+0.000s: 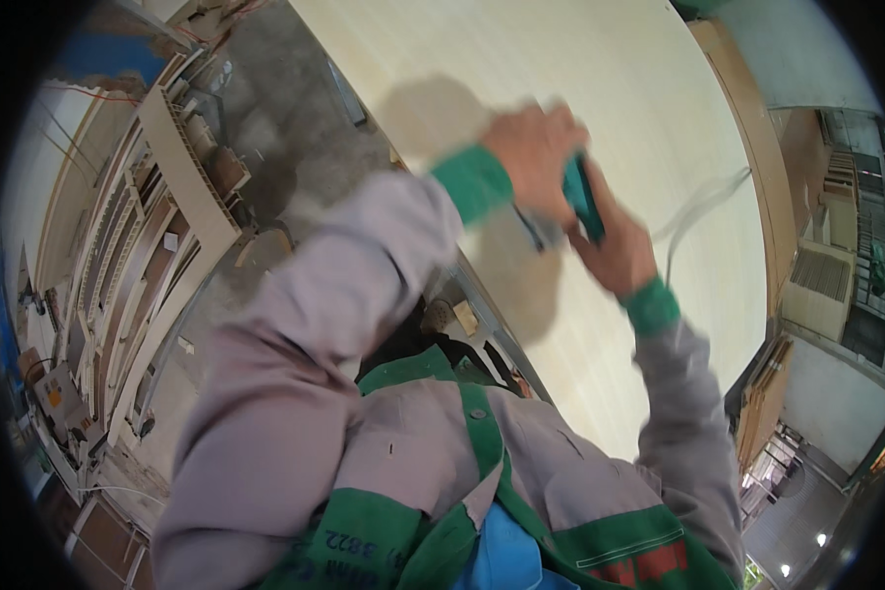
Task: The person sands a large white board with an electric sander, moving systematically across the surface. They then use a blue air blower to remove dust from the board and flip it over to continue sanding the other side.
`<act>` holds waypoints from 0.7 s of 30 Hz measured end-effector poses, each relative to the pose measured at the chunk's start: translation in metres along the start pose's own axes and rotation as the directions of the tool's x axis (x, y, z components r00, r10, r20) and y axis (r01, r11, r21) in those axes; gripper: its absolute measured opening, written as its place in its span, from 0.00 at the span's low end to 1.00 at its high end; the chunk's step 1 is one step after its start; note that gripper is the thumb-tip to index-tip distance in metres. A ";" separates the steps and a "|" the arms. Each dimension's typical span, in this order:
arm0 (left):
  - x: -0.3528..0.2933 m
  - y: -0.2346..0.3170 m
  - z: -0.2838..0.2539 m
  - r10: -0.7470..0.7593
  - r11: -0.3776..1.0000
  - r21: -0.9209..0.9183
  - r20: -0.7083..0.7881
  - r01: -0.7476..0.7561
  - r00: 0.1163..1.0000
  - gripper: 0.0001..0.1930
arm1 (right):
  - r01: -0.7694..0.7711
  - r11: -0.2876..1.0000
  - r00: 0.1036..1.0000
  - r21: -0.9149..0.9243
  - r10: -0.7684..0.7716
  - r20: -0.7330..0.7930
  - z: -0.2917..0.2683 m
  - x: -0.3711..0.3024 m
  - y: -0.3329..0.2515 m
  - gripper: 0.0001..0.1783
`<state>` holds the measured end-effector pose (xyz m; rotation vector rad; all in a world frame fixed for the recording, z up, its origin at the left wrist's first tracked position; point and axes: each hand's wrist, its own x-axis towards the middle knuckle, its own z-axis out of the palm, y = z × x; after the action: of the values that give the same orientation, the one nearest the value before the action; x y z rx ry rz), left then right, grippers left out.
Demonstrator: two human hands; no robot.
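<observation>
A teal corded power tool is gripped between my two hands above a large pale wood panel. My left hand is closed around its far left side, fingers curled over the top. On the near right side, my right hand wraps the tool's body. Below my left palm, a blurred metallic part shows close to the panel. Motion blur and my fingers hide much of the tool, so its exact kind cannot be told. A grey cord loops over the panel to the right of my right hand.
The panel's straight left edge runs along a metal frame close to my body. Curved wooden strips and frames are stacked on the floor at left. Beyond the panel's right edge lies a brown board, with more boards leaning nearby.
</observation>
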<state>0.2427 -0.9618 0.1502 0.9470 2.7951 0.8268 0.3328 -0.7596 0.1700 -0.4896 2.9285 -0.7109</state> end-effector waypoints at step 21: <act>-0.083 -0.157 -0.104 -0.046 0.924 -0.382 -0.186 -0.029 0.981 0.36 | 0.029 0.999 0.936 0.019 -0.034 0.349 0.058 0.126 -0.124 0.49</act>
<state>0.2001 -1.1635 0.1496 0.8234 2.6264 1.4671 0.2582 -0.9296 0.1743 -0.5948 2.5866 -0.5772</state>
